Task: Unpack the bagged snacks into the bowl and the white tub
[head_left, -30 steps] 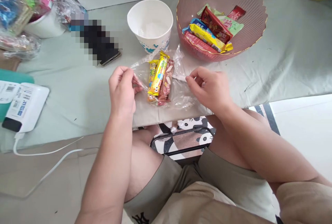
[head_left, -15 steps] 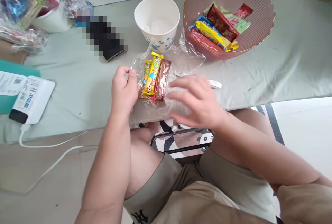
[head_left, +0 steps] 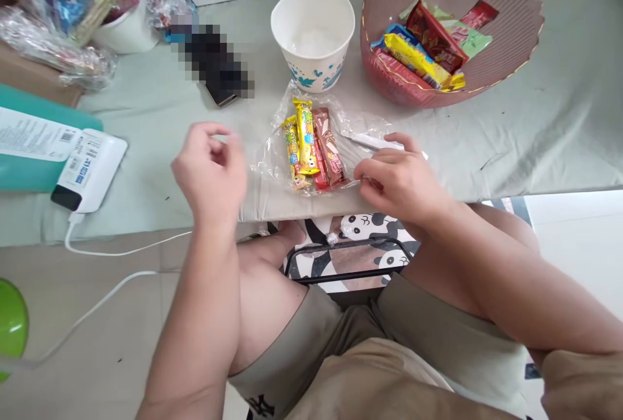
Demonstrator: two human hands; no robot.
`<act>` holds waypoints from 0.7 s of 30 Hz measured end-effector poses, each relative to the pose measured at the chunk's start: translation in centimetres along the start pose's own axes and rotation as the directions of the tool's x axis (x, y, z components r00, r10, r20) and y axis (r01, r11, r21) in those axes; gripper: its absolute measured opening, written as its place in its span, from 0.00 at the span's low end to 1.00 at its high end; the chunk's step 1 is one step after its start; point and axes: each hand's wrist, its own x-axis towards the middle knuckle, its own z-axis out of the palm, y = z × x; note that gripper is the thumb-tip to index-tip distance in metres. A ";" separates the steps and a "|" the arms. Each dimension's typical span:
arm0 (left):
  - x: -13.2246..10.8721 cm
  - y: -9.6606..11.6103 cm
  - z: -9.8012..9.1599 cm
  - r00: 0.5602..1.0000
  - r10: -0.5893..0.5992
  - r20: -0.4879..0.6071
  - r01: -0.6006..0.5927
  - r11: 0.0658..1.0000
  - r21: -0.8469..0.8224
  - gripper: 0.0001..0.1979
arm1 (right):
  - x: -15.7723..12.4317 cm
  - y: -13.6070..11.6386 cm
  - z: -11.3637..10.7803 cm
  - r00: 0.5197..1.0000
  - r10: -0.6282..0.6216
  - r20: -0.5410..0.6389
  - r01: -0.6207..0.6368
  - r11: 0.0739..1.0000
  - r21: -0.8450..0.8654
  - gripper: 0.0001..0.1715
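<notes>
A clear plastic bag (head_left: 357, 126) lies on the green-clothed table's front edge, with several snack bars (head_left: 311, 144) in yellow, red and brown wrappers inside it. My right hand (head_left: 402, 180) rests at the bag's right side, its fingers pinched on the plastic edge. A thin white strip (head_left: 372, 141) lies just behind that hand. My left hand (head_left: 209, 170) hovers left of the bag, apart from it, fingers curled in and slightly blurred, with nothing seen in them.
Behind the bag stand a white paper cup (head_left: 312, 34) and a pink ribbed bowl (head_left: 528, 30) holding more snack bars. A blurred-out phone (head_left: 214, 63), a white power bank (head_left: 90, 167) with a cable, and filled clear bags (head_left: 63, 11) lie to the left. A panda-print stool (head_left: 350, 258) sits between my knees.
My left hand let go of the bag's left edge and moved away to the left. My right hand came down and closed on the bag's right edge. The view shifted left.
</notes>
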 end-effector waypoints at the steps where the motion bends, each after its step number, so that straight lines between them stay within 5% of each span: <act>1: -0.8 0.5 -0.1 0.982 0.185 0.028 -0.184 0.982 -0.029 0.04 | -0.1 -0.1 0.0 1.000 0.000 0.000 0.000 1.000 0.005 0.12; 3: -2.4 1.3 -0.2 0.862 0.452 0.231 -0.458 0.888 -0.031 0.10 | -0.1 -0.3 0.1 1.000 0.000 0.001 0.000 1.000 0.007 0.14; 6: -3.4 1.7 -0.5 0.770 0.478 0.422 -0.520 0.854 -0.017 0.11 | 0.0 -0.6 0.2 0.999 0.014 0.028 -0.014 1.000 -0.002 0.15; 9: -3.2 1.1 -1.2 0.790 0.434 0.432 -0.477 0.879 -0.011 0.03 | 0.1 -0.5 0.3 0.995 0.054 0.088 -0.054 0.999 -0.002 0.15; 16: -2.7 0.8 -2.8 0.859 0.327 0.394 -0.263 0.942 -0.207 0.07 | 0.6 -0.6 0.2 0.982 0.136 0.131 -0.138 0.990 0.009 0.13; 21: -2.6 1.4 -3.1 0.919 0.277 0.279 -0.146 0.900 -0.412 0.09 | 0.8 -0.7 0.3 0.978 0.144 0.151 -0.151 0.988 0.035 0.12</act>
